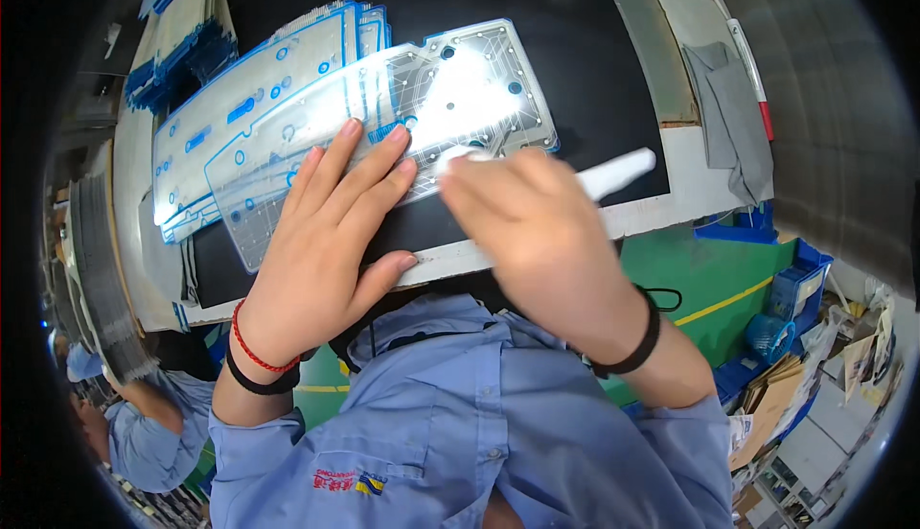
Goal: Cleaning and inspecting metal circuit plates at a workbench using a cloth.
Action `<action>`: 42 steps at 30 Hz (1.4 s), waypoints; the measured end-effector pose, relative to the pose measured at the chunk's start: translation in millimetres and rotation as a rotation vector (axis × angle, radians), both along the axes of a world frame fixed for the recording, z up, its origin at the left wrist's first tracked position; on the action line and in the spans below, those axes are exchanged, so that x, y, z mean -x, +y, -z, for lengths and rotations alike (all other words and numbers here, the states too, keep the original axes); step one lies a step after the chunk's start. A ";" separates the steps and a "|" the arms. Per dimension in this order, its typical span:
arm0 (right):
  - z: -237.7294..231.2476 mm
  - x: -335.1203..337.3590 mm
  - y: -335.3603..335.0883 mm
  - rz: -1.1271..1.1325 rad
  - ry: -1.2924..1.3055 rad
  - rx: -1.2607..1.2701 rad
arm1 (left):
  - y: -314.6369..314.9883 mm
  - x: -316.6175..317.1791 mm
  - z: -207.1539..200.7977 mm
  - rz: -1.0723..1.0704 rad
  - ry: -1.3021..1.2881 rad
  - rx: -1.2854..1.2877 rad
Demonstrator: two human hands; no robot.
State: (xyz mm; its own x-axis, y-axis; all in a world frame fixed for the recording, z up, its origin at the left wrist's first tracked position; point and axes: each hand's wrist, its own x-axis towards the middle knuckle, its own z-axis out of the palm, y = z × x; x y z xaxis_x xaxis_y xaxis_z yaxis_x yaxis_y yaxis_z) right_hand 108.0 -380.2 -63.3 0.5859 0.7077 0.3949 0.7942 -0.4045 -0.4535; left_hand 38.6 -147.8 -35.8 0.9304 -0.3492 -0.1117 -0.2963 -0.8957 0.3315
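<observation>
A clear keyboard membrane sheet point(412, 79) with blue edging and fine printed traces lies slantwise over the dark mat, glare on its right half. My left hand point(331, 232) rests flat on the sheet's lower edge, fingers spread, holding nothing. To its right, my right hand point(537, 213) is closed round a white cloth point(618, 172). One end of the cloth sticks out right of the hand, and a bunched part shows at the fingertips against the sheet. My right fingers are slightly blurred. More membrane sheets point(216, 136) lie under and left of it.
Stacked sheets with blue edges point(187, 35) stand at the far left. A grey cloth point(728, 117) and a red-capped marker point(752, 79) lie on the right ledge. Blue bins point(800, 280) stand on the green floor at right. A co-worker point(158, 424) is at lower left.
</observation>
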 end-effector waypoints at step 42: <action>20.5 -23.2 -78.6 0.455 -0.063 -0.186 | 37.5 37.9 -74.9 -0.231 -0.430 0.005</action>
State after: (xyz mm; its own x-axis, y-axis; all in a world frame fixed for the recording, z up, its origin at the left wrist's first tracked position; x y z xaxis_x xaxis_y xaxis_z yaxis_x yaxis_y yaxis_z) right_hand 131.1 -458.8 -83.7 0.7900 0.3001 0.5346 0.5842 -0.6332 -0.5077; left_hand 0.8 -110.4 39.1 0.9452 -0.1272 0.3008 -0.2005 -0.9530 0.2271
